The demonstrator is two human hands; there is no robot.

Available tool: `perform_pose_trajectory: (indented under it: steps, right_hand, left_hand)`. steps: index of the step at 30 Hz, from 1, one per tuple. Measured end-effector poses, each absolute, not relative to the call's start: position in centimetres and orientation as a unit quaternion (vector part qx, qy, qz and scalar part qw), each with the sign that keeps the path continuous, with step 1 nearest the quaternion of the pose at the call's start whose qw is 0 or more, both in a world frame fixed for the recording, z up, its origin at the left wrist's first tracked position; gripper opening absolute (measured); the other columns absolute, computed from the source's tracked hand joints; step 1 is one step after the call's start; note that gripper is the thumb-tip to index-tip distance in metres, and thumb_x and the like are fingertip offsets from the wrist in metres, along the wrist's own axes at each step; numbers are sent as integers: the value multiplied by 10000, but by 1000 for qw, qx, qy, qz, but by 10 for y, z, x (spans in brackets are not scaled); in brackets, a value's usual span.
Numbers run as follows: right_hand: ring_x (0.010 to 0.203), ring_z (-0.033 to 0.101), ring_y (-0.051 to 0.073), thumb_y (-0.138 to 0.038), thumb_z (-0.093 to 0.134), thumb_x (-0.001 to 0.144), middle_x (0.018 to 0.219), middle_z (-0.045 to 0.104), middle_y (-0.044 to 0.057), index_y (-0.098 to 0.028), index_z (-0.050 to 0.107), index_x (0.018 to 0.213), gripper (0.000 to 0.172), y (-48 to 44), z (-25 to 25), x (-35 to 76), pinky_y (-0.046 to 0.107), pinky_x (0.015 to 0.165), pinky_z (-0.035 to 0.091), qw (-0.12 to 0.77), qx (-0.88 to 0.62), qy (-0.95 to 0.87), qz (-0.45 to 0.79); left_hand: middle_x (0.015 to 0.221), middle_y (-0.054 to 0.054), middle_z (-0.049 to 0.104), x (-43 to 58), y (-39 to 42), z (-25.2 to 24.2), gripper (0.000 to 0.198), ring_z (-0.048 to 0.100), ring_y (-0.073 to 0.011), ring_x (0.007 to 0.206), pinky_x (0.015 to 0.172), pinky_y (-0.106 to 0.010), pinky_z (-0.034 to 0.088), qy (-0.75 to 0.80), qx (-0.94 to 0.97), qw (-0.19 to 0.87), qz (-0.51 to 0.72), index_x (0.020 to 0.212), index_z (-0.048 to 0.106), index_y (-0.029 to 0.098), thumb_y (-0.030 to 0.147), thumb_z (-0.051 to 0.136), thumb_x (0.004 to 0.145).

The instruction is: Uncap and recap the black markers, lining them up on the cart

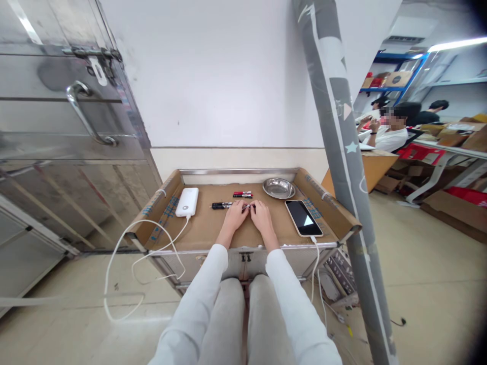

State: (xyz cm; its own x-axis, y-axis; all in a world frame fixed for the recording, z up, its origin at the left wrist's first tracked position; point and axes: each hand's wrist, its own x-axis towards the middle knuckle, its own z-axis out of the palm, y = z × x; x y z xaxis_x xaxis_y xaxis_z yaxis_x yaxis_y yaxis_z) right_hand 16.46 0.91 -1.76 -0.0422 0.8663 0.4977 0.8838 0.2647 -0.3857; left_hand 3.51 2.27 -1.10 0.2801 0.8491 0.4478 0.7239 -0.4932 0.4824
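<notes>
Pale wall (220,76) fills the upper middle of the frame, above a bench (207,233) lined with creased brown cardboard. At the centre, my left hand (236,215) and right hand (261,218) come together, fingers bent and nearly closed, tips pinching a small part (248,206) with a pale glint. It sits between them, equally near both, too covered for me to tell its long axis. Just left of my left fingers lie slim black pens (220,206), their length running across the frame, nearer that hand. Red and black pens (242,194) lie the same way, just above my fingertips. Toward the bench's upper right is a round, shiny metal dish (279,188); below it, a flat glassy phone (300,215); at left, a smooth white power bank (187,202).
</notes>
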Motion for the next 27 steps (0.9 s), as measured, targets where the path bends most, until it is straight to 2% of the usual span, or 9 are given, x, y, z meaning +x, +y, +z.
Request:
perform_pose_trajectory:
  steps: [27]
  right_hand:
    - [889, 565, 176, -150, 396, 918, 976, 626, 77, -165, 586, 941, 191, 11, -20, 166, 273, 784, 372, 352, -599, -719, 19]
  left_hand:
    - [976, -64, 641, 35, 27, -14, 91, 592, -188, 947, 884, -336, 464, 494, 791, 105, 346, 927, 559, 188, 201, 477, 888]
